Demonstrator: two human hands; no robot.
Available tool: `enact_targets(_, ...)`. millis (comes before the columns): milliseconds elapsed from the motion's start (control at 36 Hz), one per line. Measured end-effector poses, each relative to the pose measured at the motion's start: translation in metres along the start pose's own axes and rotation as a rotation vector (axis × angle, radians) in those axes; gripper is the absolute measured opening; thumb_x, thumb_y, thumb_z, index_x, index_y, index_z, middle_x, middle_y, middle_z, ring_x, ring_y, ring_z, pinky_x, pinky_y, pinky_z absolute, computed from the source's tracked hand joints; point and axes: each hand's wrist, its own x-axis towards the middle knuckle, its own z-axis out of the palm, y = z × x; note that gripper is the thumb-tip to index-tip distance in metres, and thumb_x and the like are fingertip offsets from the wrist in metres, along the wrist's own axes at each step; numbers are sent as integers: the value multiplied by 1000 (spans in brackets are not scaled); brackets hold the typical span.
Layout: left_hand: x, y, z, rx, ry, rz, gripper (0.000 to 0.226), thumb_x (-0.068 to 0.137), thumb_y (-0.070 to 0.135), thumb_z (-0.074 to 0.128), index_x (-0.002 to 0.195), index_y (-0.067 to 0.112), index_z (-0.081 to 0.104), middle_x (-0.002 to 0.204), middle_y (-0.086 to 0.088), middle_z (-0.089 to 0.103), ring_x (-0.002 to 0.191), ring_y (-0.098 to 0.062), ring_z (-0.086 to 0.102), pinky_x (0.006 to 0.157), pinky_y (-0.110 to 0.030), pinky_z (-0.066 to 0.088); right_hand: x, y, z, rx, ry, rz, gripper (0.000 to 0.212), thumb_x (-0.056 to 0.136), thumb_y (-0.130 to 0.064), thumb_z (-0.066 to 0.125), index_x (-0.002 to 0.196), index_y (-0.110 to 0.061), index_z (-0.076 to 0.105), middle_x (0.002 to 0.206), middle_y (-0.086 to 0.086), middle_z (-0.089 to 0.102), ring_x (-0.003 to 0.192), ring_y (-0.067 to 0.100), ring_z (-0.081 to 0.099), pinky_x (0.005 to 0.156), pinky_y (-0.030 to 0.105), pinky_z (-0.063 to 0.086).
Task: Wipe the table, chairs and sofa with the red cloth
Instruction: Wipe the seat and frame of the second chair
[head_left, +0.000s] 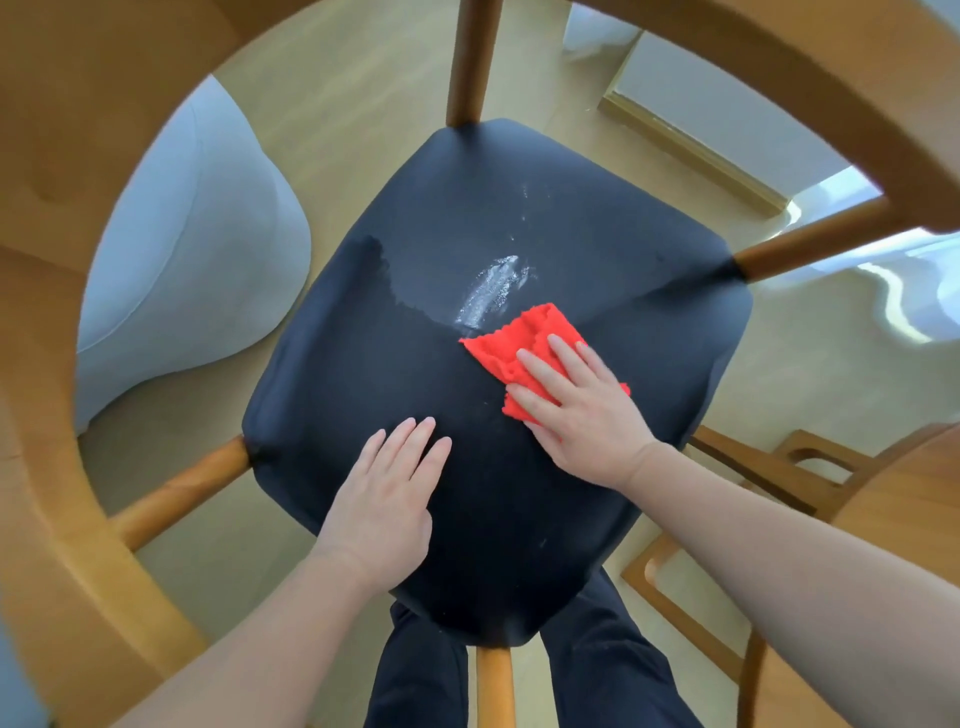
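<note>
1. Two hands rest on a dark chair seat (415, 364) in the head view, which looks straight down through the chair's curved wooden rail (779, 62).
2. The right hand (576, 410) lies flat on the red cloth (519, 338). Its fingers are straight and spread, pressing the cloth onto the seat rather than curling round it.
3. The red cloth sits right of the seat's middle. Its zigzag-cut edge shows beyond the fingertips and at the wrist side, and the palm covers the rest.
4. The left hand (387, 499) is released, palm down on the bare seat near the front edge. Its fingers are straight and close together, and it holds nothing. It is apart from the cloth.
5. A white smear (493, 286) runs diagonally across the middle of the seat, and its lower end lies just beside the cloth's far corner. Fainter white specks trail on toward the back of the seat.
6. Part of the seat to the left of the smear looks darker, with a ragged border.
7. Round wooden struts (472, 62) join the seat to the rail at the back and at both sides.
8. A pale grey-blue sofa (182, 249) shows through the rail on the left, standing on the beige floor (363, 104).
9. The person's dark trousers (597, 665) appear below the seat's front edge.
10. A second wooden frame (810, 452) stands to the lower right.
</note>
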Motion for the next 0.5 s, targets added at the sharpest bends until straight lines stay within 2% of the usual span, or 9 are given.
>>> enact_targets(56,0,-3,3,-9,14,-4,72,57,9,74,127,7,58,136,-14,53,127,-29,45,105,-43,25,6,-2,5,-3,1,-63,30,89,-20,58,117,-16,66,135,13,55,123,47,47,104,55,36)
enact_targets(167,1,-3,5,-23,24,-13,72,57,9,74,126,7,58,136,-14,53,127,-28,43,105,-44,25,12,7,8,-26,-50,-209,34,81,-6,61,114,-12,68,131,14,58,118,44,52,102,52,39)
enact_targets(333,5,-3,8,-43,36,-15,72,58,5,71,129,6,56,138,-14,50,130,-27,35,108,-42,22,22,39,-4,-93,-89,-371,46,89,-8,29,113,-11,69,127,14,61,113,40,58,97,49,47)
enact_targets(417,6,-4,7,-37,24,-13,72,60,6,70,130,7,55,141,-14,48,132,-27,34,109,-41,20,28,62,-8,-98,-24,-332,58,99,-12,14,108,-10,71,126,15,62,113,41,59,92,50,51)
enact_targets(500,7,-4,6,-31,21,-9,71,62,8,71,131,7,54,141,-13,48,132,-26,34,109,-41,21,35,106,-15,-128,30,-156,51,98,-13,21,108,-9,71,127,16,61,113,44,58,88,52,51)
